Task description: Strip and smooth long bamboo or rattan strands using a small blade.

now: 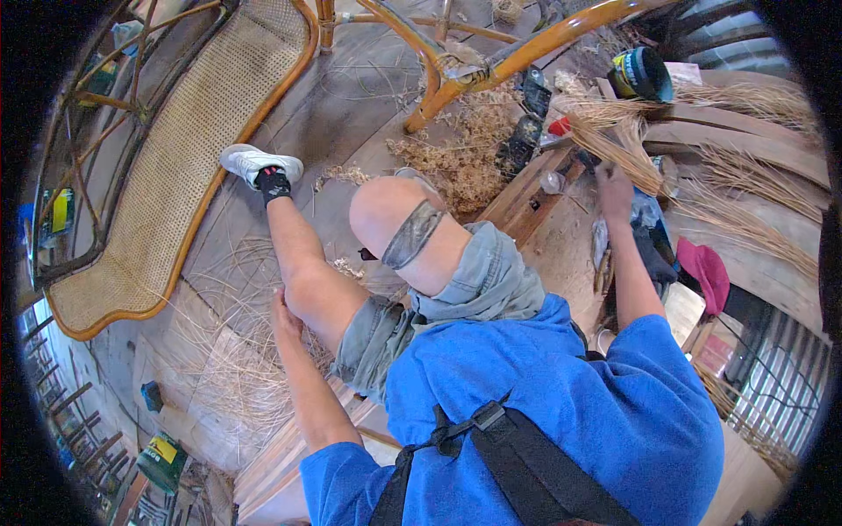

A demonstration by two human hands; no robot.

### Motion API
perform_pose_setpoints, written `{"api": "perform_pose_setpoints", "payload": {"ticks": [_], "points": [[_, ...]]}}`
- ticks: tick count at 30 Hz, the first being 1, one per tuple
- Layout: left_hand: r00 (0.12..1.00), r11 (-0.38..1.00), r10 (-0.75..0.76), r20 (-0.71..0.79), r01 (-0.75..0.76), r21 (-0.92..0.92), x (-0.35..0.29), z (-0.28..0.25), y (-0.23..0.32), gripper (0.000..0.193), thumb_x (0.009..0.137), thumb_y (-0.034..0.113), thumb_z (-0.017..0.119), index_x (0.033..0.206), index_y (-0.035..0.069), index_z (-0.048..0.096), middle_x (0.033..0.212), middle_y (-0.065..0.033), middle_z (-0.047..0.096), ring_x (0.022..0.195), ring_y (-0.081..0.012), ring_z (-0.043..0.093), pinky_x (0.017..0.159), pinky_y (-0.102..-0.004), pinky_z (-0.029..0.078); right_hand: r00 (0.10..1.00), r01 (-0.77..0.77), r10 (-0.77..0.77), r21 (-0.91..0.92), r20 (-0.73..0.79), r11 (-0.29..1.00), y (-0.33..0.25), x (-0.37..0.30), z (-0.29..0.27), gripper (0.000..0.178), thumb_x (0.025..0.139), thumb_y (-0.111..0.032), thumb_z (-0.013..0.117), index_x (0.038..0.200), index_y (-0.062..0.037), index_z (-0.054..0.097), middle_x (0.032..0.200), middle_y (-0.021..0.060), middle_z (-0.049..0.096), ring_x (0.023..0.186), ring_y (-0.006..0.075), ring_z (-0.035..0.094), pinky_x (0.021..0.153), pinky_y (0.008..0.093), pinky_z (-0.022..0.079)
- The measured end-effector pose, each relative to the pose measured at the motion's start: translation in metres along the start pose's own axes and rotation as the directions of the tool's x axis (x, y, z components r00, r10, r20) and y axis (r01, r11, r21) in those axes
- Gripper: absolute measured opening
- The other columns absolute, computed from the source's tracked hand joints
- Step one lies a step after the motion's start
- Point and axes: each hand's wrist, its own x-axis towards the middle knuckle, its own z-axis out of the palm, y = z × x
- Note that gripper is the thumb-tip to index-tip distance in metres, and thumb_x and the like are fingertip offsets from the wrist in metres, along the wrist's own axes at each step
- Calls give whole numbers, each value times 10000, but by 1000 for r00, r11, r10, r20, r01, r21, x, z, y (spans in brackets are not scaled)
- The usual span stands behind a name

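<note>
Thin, straw-coloured cane strips (618, 156) lie in a loose bundle just beside my right hand (612, 188) in the head view. They look unworked, so I judge their part barely begun, while the orange-edged, woven cane panel (206, 123) on my left seems fully woven. My right arm stretches forward, fingers curled; I cannot tell whether they grip anything. My left hand (286, 323) rests against my bare leg (314, 272), its fingers' spread partly hidden, nothing visibly held.

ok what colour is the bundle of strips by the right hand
The strips are light tan, seen in the head view.
</note>
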Motion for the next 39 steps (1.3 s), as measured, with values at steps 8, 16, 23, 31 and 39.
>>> {"api": "perform_pose_setpoints", "payload": {"ticks": [8,16,23,31,39], "points": [[967,957,254,11,-253,146,-52,67,-9,363,873,308,463,1081,27,559,1043,-104,584,948,-197,542,789,-321,441,968,54,-108,-233,-226,971,35,30,3,274,862,-277,486,1011,-55,546,910,203,599,851,385,566,728,448,441],[950,748,291,115,-301,591,-43,102,55,364,811,289,559,1048,13,561,862,-69,595,750,-175,561,668,-285,456,953,148,-208,-261,-220,954,17,52,-27,241,871,-211,445,1047,-81,546,938,184,584,837,371,583,688,461,480],[954,445,268,136,-248,861,-40,122,39,301,812,269,560,990,28,577,725,-61,582,477,-116,497,418,-261,397,985,134,-169,-493,-27,860,68,114,-1,235,851,-146,450,1028,-86,593,1018,152,574,887,330,606,703,435,505],[867,244,460,189,-328,912,-60,125,14,330,879,223,426,947,-74,550,888,-240,594,858,-324,568,778,-405,415,993,96,-114,-466,-11,879,66,130,-20,220,848,-138,427,994,-51,567,965,188,591,905,359,588,746,443,487],[682,24,638,357,-481,876,-62,127,-2,340,901,223,375,961,-66,544,926,-283,568,867,-424,545,763,-456,425,993,67,-105,-491,-50,869,77,123,-22,181,840,-110,446,960,-42,565,1017,190,576,891,346,599,735,430,499]]}}
